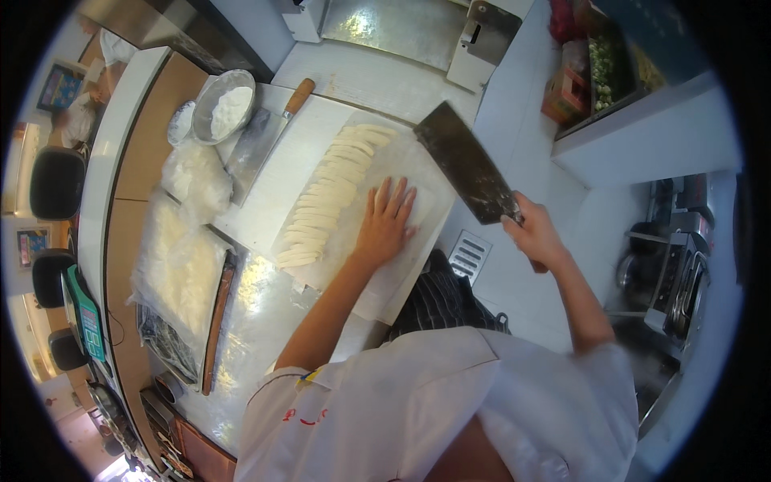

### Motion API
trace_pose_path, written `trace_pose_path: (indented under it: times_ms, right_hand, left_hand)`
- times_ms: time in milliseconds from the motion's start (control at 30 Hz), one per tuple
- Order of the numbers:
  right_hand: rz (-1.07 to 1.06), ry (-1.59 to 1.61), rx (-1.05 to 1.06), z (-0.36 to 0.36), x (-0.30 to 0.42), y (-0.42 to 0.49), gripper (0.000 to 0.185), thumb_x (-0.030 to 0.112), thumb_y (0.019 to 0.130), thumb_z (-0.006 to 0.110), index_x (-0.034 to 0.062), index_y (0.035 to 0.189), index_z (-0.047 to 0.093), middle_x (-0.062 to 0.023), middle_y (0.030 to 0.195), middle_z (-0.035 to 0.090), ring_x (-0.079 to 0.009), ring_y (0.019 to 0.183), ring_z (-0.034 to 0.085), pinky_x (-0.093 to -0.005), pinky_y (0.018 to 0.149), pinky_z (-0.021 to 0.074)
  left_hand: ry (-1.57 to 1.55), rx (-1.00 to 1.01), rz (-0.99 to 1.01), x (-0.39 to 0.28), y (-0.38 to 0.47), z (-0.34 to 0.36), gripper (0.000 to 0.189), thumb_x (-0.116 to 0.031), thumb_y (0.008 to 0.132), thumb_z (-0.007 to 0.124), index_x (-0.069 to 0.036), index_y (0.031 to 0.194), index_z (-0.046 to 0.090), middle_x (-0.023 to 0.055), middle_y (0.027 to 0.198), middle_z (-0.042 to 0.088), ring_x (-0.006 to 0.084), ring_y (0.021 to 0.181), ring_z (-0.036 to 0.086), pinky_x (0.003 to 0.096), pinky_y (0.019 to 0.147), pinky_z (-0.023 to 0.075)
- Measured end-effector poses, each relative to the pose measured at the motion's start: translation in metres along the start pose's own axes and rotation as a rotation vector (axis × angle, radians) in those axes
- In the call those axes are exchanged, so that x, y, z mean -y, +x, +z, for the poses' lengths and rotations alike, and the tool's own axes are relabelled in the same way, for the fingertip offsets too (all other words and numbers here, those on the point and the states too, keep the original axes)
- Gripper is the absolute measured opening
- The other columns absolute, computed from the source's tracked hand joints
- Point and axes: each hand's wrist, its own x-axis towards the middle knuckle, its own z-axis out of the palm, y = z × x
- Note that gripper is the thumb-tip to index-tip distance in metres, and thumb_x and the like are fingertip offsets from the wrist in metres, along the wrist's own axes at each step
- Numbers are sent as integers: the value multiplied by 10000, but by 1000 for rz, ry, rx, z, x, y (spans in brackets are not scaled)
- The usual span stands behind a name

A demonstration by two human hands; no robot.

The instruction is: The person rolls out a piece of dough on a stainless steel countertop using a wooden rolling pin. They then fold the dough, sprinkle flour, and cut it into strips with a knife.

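Observation:
A long row of cut dough strips (328, 196) lies on the floured white board (265, 208). My left hand (385, 226) rests palm down on the floured surface just right of the row, fingers spread and nothing held. In my right hand (536, 232) is the handle of a broad, dark cleaver (467, 162) with flour smears on its blade. The cleaver is raised clear of the board's right edge, over the floor. Beyond the row, a second wide blade with a wooden handle, a dough knife (259, 150), lies flat on the board.
A bowl of flour (226, 108) stands at the far left, near a plastic bag of flour (199, 181). A plastic-covered tray of pale dough (181, 265) sits on the metal counter (253, 343). A green scale (87, 316) is on the ledge. At the right are a floor drain (470, 256) and a crate (566, 90).

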Motion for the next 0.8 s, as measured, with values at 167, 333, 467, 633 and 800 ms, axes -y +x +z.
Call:
trace_pose_path:
  times_ms: [167,333,467,633,800]
  right_hand:
    - [-151,-433,114,-19,17,33,229,83,884,587,6,1089,523,-212,782,632,-417,735,628,-465,662,497]
    - [-197,-589,177,-24,20,46,265,87,872,602,21,1117,528,-214,837,650,-418,788,647,-495,707,520]
    - [-205,-631,215,-21,20,49,280,86,868,615,33,1129,528,-214,872,653,-408,793,655,-486,717,534]
    - [-233,-679,263,-24,22,51,289,81,879,615,32,1149,527,-210,865,645,-405,788,657,-476,710,536]
    - [-260,-647,291,-31,17,58,303,86,876,626,26,1153,517,-206,871,646,-396,803,663,-473,716,538]
  left_hand:
    - [1,-84,60,9,39,3,720,-363,899,660,-94,1515,401,141,1589,329,389,1483,243,605,1192,195]
    - [0,-81,42,1,39,6,696,-372,899,657,-124,1505,422,127,1522,398,355,1444,309,616,1169,208]
    - [-6,-126,13,-1,48,17,683,-370,898,657,-129,1496,431,121,1512,406,351,1441,315,630,1157,212]
    - [-6,-130,-16,-7,51,11,671,-335,884,664,-71,1464,455,162,1491,410,356,1436,322,598,1165,220]
    - [-42,-165,-10,-5,62,10,657,-311,860,670,17,1400,491,200,1422,457,358,1399,365,555,1157,250]
